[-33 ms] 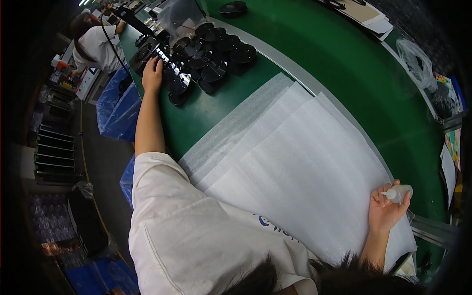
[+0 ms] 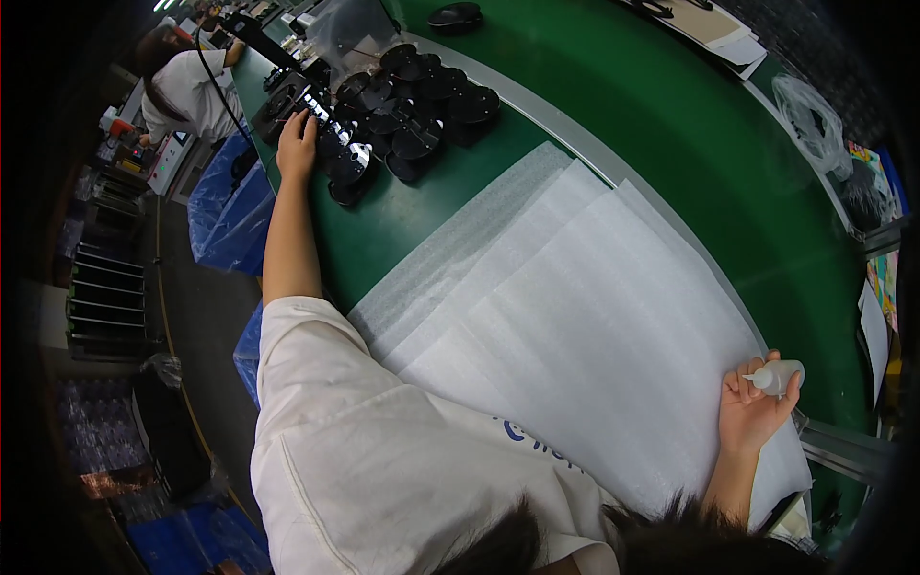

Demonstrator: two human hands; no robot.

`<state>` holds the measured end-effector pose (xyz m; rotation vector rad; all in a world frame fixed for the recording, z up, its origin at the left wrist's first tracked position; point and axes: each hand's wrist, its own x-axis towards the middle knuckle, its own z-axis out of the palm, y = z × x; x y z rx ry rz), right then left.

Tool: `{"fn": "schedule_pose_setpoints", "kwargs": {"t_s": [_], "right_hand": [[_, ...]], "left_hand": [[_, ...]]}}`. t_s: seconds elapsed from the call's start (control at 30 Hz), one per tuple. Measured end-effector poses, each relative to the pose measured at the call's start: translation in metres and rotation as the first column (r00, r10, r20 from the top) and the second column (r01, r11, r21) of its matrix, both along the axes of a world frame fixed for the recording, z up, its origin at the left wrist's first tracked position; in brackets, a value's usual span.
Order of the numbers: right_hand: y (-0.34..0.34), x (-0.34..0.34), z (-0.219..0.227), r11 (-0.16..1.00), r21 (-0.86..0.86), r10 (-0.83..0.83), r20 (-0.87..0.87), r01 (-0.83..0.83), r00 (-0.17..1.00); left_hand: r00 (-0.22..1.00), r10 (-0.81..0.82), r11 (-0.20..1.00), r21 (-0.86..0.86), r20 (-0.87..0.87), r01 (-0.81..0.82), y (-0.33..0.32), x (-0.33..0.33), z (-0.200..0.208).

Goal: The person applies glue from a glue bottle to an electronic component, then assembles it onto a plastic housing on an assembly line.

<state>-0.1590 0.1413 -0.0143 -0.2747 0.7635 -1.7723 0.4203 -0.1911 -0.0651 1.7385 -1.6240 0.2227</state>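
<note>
My left hand (image 2: 297, 144) is stretched far out to the left and rests on a pile of black round parts (image 2: 412, 110) at the far end of the green table (image 2: 671, 134). Its fingers lie on one part with a shiny metal face (image 2: 350, 158); whether they grip it I cannot tell. My right hand (image 2: 749, 414) is near the table's right edge, fingers curled around a small white squeeze bottle (image 2: 778, 376) with its nozzle pointing left. Between my hands lies a stack of white foam sheets (image 2: 575, 316), fanned out.
Another person in a white shirt (image 2: 182, 81) works at the far left end. Blue plastic bags (image 2: 225, 216) hang beside the table's left edge. A clear plastic bag (image 2: 815, 115), papers (image 2: 719, 24) and a black object (image 2: 455, 14) lie along the far side.
</note>
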Motion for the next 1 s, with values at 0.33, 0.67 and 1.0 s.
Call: {"fn": "schedule_pose_setpoints", "kwargs": {"t_s": [0.33,0.67,1.0], "right_hand": [[0.000,0.001,0.000,1.000,0.002,-0.015,0.008,0.015,1.000],[-0.001,-0.002,-0.002,1.000,-0.014,0.003,0.026,-0.003,1.000],[-0.001,-0.001,-0.002,1.000,-0.002,-0.023,0.046,0.023,0.999]], "left_hand": [[1.000,0.022,0.990,-0.142,-0.016,-0.024,-0.002,0.004,-0.001],[0.914,-0.383,0.920,0.030,-0.131,0.390,0.078,-0.048,0.017],[0.906,-0.336,0.919,0.303,0.258,0.254,0.105,-0.077,0.031]]}}
